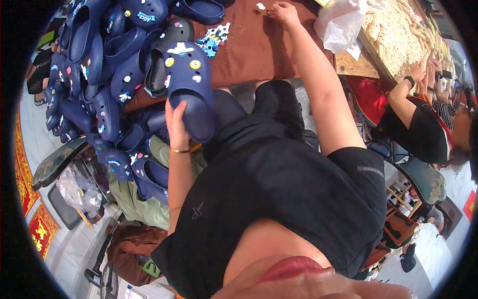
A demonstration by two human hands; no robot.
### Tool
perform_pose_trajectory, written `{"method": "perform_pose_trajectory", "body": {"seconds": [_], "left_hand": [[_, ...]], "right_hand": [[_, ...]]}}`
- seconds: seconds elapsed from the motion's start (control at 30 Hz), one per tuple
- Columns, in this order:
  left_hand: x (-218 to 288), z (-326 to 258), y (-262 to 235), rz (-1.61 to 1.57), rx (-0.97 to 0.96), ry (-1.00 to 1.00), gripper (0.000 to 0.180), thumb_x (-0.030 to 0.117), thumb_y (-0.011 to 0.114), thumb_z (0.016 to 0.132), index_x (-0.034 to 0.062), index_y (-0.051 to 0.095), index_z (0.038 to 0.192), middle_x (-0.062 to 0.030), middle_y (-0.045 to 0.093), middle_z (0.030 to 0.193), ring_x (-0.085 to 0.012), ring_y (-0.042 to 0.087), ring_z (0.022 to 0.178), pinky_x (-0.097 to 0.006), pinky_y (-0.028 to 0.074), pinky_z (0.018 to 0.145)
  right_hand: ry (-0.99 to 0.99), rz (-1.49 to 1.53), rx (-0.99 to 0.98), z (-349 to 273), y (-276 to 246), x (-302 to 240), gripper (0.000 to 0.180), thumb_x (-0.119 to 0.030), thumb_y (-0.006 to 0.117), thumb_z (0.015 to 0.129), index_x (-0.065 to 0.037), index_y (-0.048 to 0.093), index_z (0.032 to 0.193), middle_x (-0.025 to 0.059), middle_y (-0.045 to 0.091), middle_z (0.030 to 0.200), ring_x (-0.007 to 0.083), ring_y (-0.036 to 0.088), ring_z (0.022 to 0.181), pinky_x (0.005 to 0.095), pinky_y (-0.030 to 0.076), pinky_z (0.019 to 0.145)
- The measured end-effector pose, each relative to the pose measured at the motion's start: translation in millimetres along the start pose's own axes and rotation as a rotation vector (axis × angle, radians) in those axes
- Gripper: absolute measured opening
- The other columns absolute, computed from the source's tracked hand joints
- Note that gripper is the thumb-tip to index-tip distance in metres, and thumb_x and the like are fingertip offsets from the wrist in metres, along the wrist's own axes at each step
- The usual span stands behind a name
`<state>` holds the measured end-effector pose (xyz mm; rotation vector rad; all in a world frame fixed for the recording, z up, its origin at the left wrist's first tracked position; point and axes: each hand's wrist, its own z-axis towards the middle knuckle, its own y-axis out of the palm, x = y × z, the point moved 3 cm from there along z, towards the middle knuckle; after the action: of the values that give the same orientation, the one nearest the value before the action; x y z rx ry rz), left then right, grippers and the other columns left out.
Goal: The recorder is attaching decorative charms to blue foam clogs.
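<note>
left hand [176, 124] clamped on the heel of a navy clog [190, 89] with charms, at 10 o'clock from centre. right hand [285, 11] at 12 o'clock, fingers pinched together on a small piece, on the brown cloth [249, 45]. clog pile [99, 60] at 9 to 11 o'clock.

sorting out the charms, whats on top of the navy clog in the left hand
The navy clog held by the left hand carries charms on its upper: a white one, two yellow round ones and a small white one. The hand covers part of the heel edge.
</note>
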<state>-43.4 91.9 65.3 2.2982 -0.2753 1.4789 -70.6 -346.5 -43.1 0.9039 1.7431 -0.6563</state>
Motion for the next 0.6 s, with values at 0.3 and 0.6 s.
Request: {"method": "perform_pose_trajectory", "body": {"seconds": [0.3,0.6], "left_hand": [[7.9,-1.9,-9.5,-0.047,0.088,0.040,0.044,0.010,0.053,0.080,0.0001,0.043,0.122,-0.0106,0.053,0.113,-0.0211,0.054,0.099,-0.033,0.043,0.088],[10.8,-20.7,-17.2,-0.109,0.172,0.120,0.040,0.011,0.056,0.079,0.0010,0.047,0.117,-0.0099,0.056,0.106,-0.0221,0.056,0.095,-0.035,0.046,0.083]], "right_hand": [[-0.874,-1.083,0.153,-97.3,34.2,27.3,0.035,-0.026,0.056,0.080,-0.004,0.057,0.106,0.0162,0.053,0.116,0.0321,0.048,0.109,0.0436,0.038,0.091],[-1.007,-1.022,-0.128,-176.7,93.1,43.7,0.026,-0.029,0.058,0.079,-0.011,0.060,0.097,0.0074,0.057,0.108,0.0282,0.050,0.103,0.0422,0.041,0.086]]}}
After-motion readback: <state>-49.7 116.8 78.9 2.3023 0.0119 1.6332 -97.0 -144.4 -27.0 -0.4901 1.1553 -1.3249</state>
